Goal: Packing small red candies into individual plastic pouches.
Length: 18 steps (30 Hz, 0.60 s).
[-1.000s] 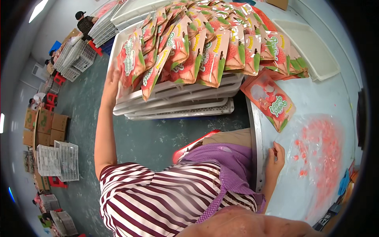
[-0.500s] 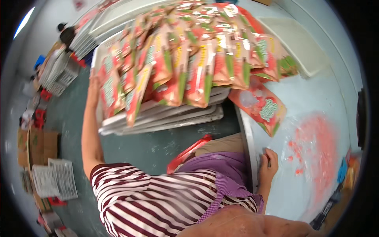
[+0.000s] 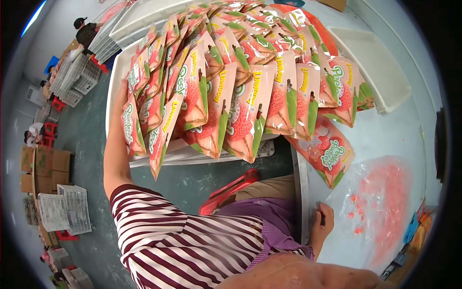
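Many pink and green stand-up pouches [image 3: 250, 111] lie in overlapping rows, heaped in a white plastic tray [image 3: 115, 86]. My left hand [image 3: 121, 94] reaches along the tray's left side, against the outermost pouches. Its fingers are mostly hidden behind them, so their grip does not show. My right hand [image 3: 325, 219] rests by the table's near edge, fingers loosely curled in with nothing visible in them. A single pouch [image 3: 329, 154] lies flat on the table between that hand and the heap.
A clear plastic bag [image 3: 385, 202] with small pink pieces lies on the light table [image 3: 337, 192]. An off-white bin [image 3: 380, 72] stands beyond it. A red stool [image 3: 226, 192] is beside my legs. Stacked crates [image 3: 65, 212], cartons [image 3: 45, 166] and a seated person [image 3: 85, 36] are at left.
The pouch heap and tray sit slightly lower in the picture. My left hand is now more hidden by pouches. My right hand has shifted slightly toward me, still curled.
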Available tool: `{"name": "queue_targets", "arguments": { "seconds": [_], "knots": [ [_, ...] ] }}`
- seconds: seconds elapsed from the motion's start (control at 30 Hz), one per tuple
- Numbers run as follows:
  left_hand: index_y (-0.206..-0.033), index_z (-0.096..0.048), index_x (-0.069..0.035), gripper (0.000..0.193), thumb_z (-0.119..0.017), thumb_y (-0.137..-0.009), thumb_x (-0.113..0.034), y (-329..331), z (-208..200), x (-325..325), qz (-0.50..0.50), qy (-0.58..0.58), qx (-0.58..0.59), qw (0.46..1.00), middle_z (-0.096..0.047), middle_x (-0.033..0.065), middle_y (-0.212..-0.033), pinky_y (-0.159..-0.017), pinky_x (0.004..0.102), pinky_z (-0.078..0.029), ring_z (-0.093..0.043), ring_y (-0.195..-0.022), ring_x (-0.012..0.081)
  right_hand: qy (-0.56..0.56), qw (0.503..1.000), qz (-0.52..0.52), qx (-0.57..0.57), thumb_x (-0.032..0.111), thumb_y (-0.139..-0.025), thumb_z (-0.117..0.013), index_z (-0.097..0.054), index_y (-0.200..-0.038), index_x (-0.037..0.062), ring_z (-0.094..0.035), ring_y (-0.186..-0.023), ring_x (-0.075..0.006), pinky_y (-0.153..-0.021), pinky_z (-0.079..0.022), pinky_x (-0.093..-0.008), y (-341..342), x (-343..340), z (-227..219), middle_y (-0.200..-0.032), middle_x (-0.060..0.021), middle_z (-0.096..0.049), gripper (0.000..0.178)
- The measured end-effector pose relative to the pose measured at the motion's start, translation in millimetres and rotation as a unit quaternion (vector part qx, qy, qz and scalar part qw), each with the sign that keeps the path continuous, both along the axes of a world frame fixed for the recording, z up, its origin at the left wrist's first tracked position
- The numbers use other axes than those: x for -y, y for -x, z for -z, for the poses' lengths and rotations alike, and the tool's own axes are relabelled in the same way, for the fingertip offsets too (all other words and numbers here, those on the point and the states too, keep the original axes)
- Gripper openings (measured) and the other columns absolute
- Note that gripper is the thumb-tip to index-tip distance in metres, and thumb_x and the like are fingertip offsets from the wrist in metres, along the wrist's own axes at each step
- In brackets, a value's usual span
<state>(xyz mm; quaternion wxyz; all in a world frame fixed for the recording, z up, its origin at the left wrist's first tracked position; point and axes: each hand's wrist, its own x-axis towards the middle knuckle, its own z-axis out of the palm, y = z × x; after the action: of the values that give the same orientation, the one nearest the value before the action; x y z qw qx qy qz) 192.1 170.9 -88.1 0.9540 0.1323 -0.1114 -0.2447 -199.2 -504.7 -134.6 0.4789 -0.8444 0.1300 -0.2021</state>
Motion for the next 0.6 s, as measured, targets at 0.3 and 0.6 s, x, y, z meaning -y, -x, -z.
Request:
{"name": "queue_targets", "arguments": {
  "seconds": [0.3,0.6],
  "knots": [
    [-0.138,-0.032,-0.006,0.072,-0.033,-0.09,-0.06,-13.4,-9.8,38.4,-0.359,-0.587,0.063,0.723,-0.041,0.0065,-0.135,-0.105,0.0299,-0.026,-0.038,-0.123,0.017,0.03,0.999,-0.037,0.01,-0.004,-0.075,-0.056,-0.06,-0.094,0.0001,-0.057,-0.089,-0.0279,-0.081,-0.045,-0.0327,-5.3,0.5,-6.0,-0.097,-0.0137,-0.059,0.02],
    [-0.139,-0.03,-0.006,0.078,-0.033,-0.087,-0.064,9.0,-34.0,32.5,-0.363,-0.611,0.025,0.704,-0.039,0.0072,-0.137,-0.106,0.0306,-0.024,-0.035,-0.126,0.0173,-0.029,0.998,-0.059,0.012,-0.002,-0.08,-0.054,-0.059,-0.097,-0.0012,-0.055,-0.091,-0.0226,-0.083,-0.043,-0.0297,-0.9,3.0,-5.0,-0.098,-0.0127,-0.058,0.017]
  ]
}}
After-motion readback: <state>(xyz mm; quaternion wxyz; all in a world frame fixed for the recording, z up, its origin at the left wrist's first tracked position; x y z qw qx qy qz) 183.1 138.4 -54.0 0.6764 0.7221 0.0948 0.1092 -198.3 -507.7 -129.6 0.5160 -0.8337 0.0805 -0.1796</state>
